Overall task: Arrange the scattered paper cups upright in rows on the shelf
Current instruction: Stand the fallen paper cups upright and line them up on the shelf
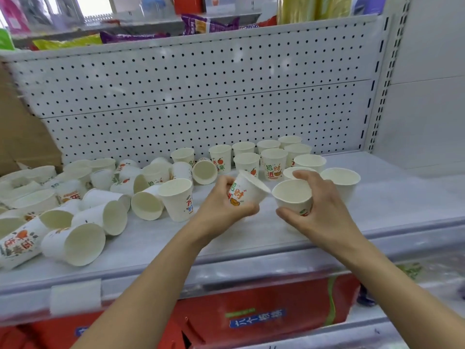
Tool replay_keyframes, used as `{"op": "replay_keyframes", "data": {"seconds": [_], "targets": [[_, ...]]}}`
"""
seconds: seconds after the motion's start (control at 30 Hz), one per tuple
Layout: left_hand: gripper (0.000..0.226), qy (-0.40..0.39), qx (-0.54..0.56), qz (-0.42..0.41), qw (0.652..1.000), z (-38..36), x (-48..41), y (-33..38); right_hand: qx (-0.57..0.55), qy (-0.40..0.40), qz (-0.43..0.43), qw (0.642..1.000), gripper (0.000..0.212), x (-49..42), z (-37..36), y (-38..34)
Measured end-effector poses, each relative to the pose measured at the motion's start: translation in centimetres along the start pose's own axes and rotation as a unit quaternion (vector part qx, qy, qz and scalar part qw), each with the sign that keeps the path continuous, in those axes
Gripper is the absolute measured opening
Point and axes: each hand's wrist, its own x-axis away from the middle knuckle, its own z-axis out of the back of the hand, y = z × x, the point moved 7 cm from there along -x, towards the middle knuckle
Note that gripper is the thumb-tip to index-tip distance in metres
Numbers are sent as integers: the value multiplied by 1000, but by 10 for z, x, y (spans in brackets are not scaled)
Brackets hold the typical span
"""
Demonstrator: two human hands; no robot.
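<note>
A: Where are the 2 hands?

B: Both are over the front half of the white shelf (226,244). The left hand (224,201) has its fingers curled round a tilted cup (247,190), printed side toward the camera, mouth pointing up and to the right.

A: And the other?

B: The right hand (319,207) grips a 2nd cup (292,195) upright, thumb on the near wall, fingers hooked over the far rim. The 2 rims sit very close. I cannot tell whether they actually touch.

A: What is already in order?

B: Behind the hands, toward the right, the standing cups (274,163) are set upright in rough rows that reach back to the pegboard panel (201,96). 1 lone cup (177,200) stands upright just left of the left hand.

A: And the mess?

B: The fallen cups (86,244) cover the left part of the shelf, most on their sides with mouths facing this way, several touching or overlapping.

A: Anything else?

B: Snack packets (208,23) lie on the shelf above, a cardboard box (22,139) stands at the far left, and red cartons (251,318) sit below.
</note>
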Motion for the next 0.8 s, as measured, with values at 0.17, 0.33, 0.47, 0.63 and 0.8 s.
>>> {"op": "replay_keyframes", "data": {"seconds": [0.17, 0.33, 0.47, 0.63, 0.8], "targets": [[74, 21, 146, 22, 989, -26, -16, -8, 27, -19, -35, 999, 76, 7, 1, 14], [76, 22, 139, 11, 990, -31, -23, -13, 53, -23, -47, 997, 80, 10, 4, 17], [80, 20, 115, 10, 993, -31, -24, -18, 76, -24, -51, 995, 80, 12, 5, 12], [99, 53, 4, -30, 998, -12, 1, -3, 174, 57, -2, 983, 74, 13, 22, -15], [63, 248, -194, -177, 932, 73, 55, 1, 103, 56, 182, 976, 51, -4, -2, -90]]}}
